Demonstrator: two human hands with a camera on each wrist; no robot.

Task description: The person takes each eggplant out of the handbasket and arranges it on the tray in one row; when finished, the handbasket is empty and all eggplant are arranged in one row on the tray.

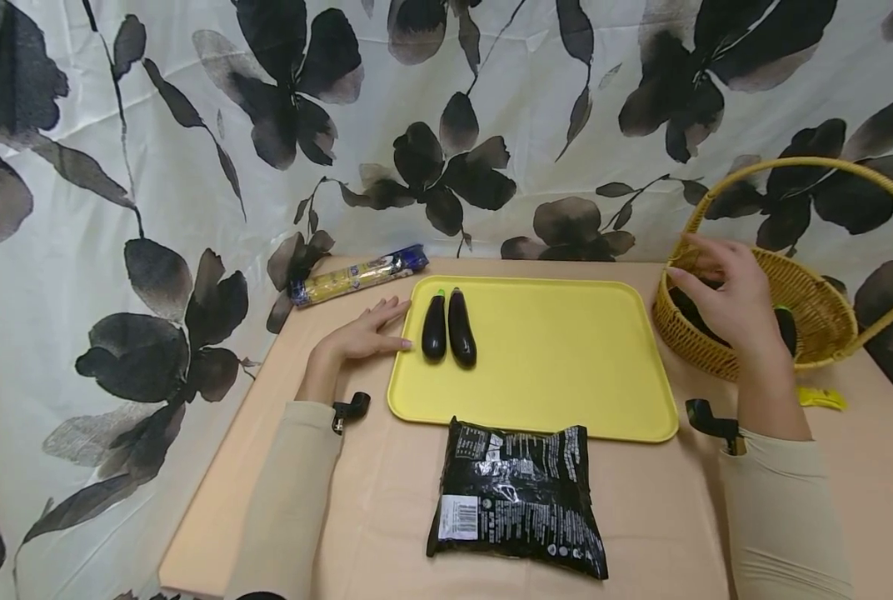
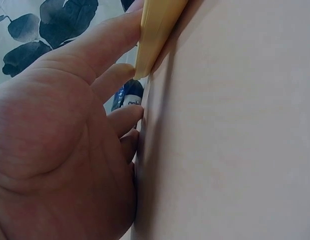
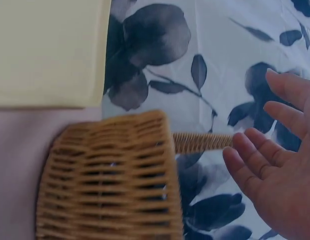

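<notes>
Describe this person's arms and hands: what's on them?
The left sleeve and right sleeve are long, plain and cream. The left hand and right hand wear no gloves. The left camera and right camera, small and black, sit at the wrists.

We see two glossy, near-black eggplants (image 1: 434, 329) lying side by side, stem ends toward the far edge, near the left end of a flat yellow tray (image 1: 559, 367) with rounded corners and a low raised rim. Just beyond the tray's right end, we see a tan wicker basket (image 1: 690, 346) standing upright, its tall hoop handle arched overhead, with dark contents inside that we can only partly make out.
</notes>
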